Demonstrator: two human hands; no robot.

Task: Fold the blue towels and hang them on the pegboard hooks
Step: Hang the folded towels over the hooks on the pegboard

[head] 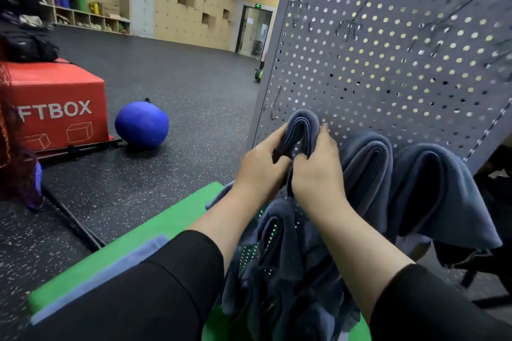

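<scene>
A folded blue towel [302, 127] is draped against the lower left of the grey pegboard [388, 69]. My left hand [261, 166] grips its left side and my right hand [318, 167] pinches its right side. To the right, two more folded blue towels [368, 158] [440, 191] hang side by side on the board. Another blue towel [279, 271] hangs below my wrists. A light blue towel [110, 271] lies flat on the green mat [155, 232]. Several bare metal hooks [349, 26] stick out higher up the board, and one hook [274, 108] sits just left of the held towel.
A red box [55, 102] with black bags on top stands at the left, a blue ball [141, 124] beside it on the dark speckled floor. A black bar [74, 221] lies along the floor near the mat. Wooden shelves line the far wall.
</scene>
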